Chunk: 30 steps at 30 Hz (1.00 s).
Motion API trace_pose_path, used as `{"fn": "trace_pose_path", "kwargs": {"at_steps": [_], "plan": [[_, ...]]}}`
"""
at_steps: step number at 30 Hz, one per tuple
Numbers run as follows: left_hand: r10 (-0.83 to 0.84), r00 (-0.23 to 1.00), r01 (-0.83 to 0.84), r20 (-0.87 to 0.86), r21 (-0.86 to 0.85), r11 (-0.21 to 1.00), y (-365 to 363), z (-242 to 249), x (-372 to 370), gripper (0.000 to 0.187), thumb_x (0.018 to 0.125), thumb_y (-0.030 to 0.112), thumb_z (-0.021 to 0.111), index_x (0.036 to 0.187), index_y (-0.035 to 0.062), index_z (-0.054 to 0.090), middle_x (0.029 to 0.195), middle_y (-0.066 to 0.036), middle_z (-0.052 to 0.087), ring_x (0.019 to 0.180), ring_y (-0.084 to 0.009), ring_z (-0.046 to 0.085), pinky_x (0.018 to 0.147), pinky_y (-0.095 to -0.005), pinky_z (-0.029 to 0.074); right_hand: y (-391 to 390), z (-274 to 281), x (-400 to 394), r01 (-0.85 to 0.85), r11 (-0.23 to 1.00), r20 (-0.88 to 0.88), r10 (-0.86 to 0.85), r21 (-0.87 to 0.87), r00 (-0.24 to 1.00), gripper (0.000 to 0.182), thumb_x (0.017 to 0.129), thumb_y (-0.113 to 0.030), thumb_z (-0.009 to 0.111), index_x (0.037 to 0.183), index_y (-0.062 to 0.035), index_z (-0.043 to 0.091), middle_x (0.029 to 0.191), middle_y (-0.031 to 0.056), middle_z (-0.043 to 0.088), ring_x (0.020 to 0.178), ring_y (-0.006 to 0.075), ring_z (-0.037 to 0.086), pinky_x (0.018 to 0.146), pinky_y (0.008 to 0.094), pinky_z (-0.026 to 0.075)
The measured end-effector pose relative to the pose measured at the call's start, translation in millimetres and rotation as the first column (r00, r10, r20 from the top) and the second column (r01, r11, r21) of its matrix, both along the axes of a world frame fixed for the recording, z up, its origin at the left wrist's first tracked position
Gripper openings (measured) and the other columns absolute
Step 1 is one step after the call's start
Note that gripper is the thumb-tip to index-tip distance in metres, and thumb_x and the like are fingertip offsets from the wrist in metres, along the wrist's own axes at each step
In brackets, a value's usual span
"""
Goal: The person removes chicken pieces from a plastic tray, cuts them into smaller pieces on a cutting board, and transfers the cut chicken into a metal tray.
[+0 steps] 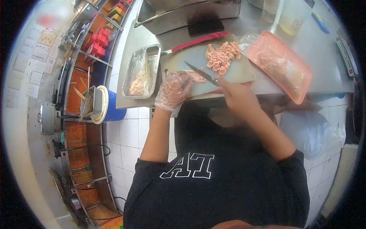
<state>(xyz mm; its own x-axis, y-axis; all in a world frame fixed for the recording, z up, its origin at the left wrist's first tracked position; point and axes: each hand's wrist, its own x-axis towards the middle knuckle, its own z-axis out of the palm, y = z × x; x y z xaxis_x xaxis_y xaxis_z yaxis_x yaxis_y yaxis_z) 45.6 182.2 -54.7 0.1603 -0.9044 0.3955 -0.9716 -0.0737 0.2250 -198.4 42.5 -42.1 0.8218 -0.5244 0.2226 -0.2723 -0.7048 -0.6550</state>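
Observation:
My left hand (174,91), in a clear plastic glove, presses a strip of raw meat (196,76) onto the pale cutting board (192,57). The bare right hand (237,98) grips a knife (201,71), its dark blade pointing up and left just over that strip. Farther back on the board lies a pile of cut, pinkish meat (222,57). A long red handle (200,41) rests along the board's far edge. My left fingertips are partly hidden under the glove's folds.
Left of the board stands a metal tray (157,55) with film and pale meat. A pink foam tray (272,40) with wrapped meat lies at right, overhanging the counter's near edge. Behind is a steel container (183,23). A blue bucket (116,105) stands left of the counter.

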Motion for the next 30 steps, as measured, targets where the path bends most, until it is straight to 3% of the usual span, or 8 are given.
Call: {"fn": "trace_pose_path", "kwargs": {"at_steps": [4, 10, 12, 15, 21, 25, 28, 30], "plan": [[0.022, 0.997, -0.026, 0.074, 0.043, 0.999, 3.4, 1.6, 3.2, 0.018, 0.089, 0.023, 0.07, 0.094, 0.0058, 0.072, 0.093, -0.016, 0.07, 0.086, -0.0368, 0.067, 0.078, -0.046, 0.054, -7.6, -17.2, 19.9, -0.012, 0.997, -0.2, -0.004, -0.08, 0.98, 0.04, 0.102, -0.024, 0.055, 0.141, -0.0141, 0.057, 0.089, 0.0225, 0.07, 0.086, 0.0414, 0.068, 0.075, 0.0521, 0.052], [0.016, 0.974, -0.009, -0.225, 0.034, 0.999, 7.8, 8.8, 0.8, 0.016, 0.087, 0.021, 0.07, 0.09, 0.006, 0.071, 0.09, -0.014, 0.07, 0.082, -0.0349, 0.067, 0.075, -0.0457, 0.055, -16.6, -15.2, 19.5, 0.063, 0.986, -0.209, -0.095, -0.155, 0.973, 0.044, 0.103, -0.023, 0.051, 0.146, -0.0131, 0.05, 0.088, 0.0218, 0.07, 0.086, 0.0412, 0.068, 0.075, 0.054, 0.051], [0.123, 0.987, -0.127, -0.106, -0.024, 0.992, 6.1, 4.8, 8.9, 0.019, 0.088, 0.025, 0.071, 0.092, 0.0068, 0.072, 0.089, -0.013, 0.07, 0.081, -0.0342, 0.068, 0.075, -0.0461, 0.055, -5.3, -9.0, 18.0, 0.052, 0.989, -0.22, -0.082, -0.137, 0.972, 0.045, 0.104, -0.023, 0.05, 0.147, -0.0122, 0.048, 0.09, 0.0222, 0.07, 0.088, 0.0416, 0.068, 0.077, 0.0542, 0.051], [0.032, 0.997, -0.027, 0.077, -0.067, 0.997, -2.5, -13.4, 23.6, 0.025, 0.087, 0.031, 0.074, 0.096, 0.0073, 0.073, 0.089, -0.014, 0.07, 0.082, -0.0334, 0.069, 0.076, -0.0456, 0.055, 21.2, -6.2, 17.1, -0.026, 1.0, -0.245, 0.023, -0.01, 0.969, 0.047, 0.104, -0.019, 0.044, 0.149, -0.0064, 0.045, 0.101, 0.0242, 0.069, 0.094, 0.0441, 0.067, 0.081, 0.055, 0.051], [0.208, 0.955, -0.184, -0.21, 0.127, 0.975, -11.3, 10.7, -2.2, 0.03, 0.085, 0.034, 0.077, 0.087, 0.005, 0.075, 0.087, -0.015, 0.07, 0.083, -0.0347, 0.069, 0.076, -0.0456, 0.054, 34.1, -15.7, 26.7, -0.038, 0.999, -0.342, 0.029, -0.02, 0.939, 0.054, 0.099, -0.014, 0.048, 0.152, -0.0055, 0.041, 0.097, 0.0234, 0.068, 0.089, 0.0424, 0.068, 0.078, 0.0532, 0.053], [0.176, 0.965, -0.166, -0.194, 0.065, 0.984, -14.1, 3.1, 2.6, 0.03, 0.086, 0.032, 0.076, 0.083, 0.0026, 0.074, 0.085, -0.016, 0.069, 0.083, -0.0357, 0.069, 0.075, -0.0462, 0.053, 40.6, -2.1, 25.9, -0.087, 0.994, -0.435, 0.047, -0.072, 0.899, 0.061, 0.095, -0.01, 0.052, 0.154, -0.0054, 0.038, 0.091, 0.0218, 0.067, 0.084, 0.0402, 0.069, 0.072, 0.0514, 0.055], [0.17, 0.977, -0.196, 0.127, 0.233, 0.952, -16.2, -17.8, 12.8, 0.021, 0.093, 0.03, 0.066, 0.099, 0.0137, 0.078, 0.098, -0.013, 0.07, 0.096, -0.032, 0.067, 0.085, -0.0444, 0.053, 41.2, -0.8, 24.3, -0.128, 0.987, -0.435, 0.072, -0.101, 0.897, 0.067, 0.092, -0.008, 0.054, 0.155, -0.0049, 0.035, 0.088, 0.0207, 0.067, 0.079, 0.0386, 0.07, 0.068, 0.05, 0.056], [0.16, 0.987, -0.162, 0.034, 0.056, 0.985, -17.5, -21.5, 15.3, 0.026, 0.088, 0.028, 0.073, 0.084, 0.0028, 0.073, 0.085, -0.019, 0.069, 0.083, -0.0362, 0.068, 0.074, -0.0479, 0.053, 38.1, -0.7, 24.8, -0.134, 0.987, -0.458, 0.08, -0.085, 0.885, 0.067, 0.091, -0.007, 0.054, 0.156, -0.005, 0.035, 0.087, 0.0209, 0.067, 0.076, 0.0384, 0.07, 0.066, 0.0498, 0.056]]}}
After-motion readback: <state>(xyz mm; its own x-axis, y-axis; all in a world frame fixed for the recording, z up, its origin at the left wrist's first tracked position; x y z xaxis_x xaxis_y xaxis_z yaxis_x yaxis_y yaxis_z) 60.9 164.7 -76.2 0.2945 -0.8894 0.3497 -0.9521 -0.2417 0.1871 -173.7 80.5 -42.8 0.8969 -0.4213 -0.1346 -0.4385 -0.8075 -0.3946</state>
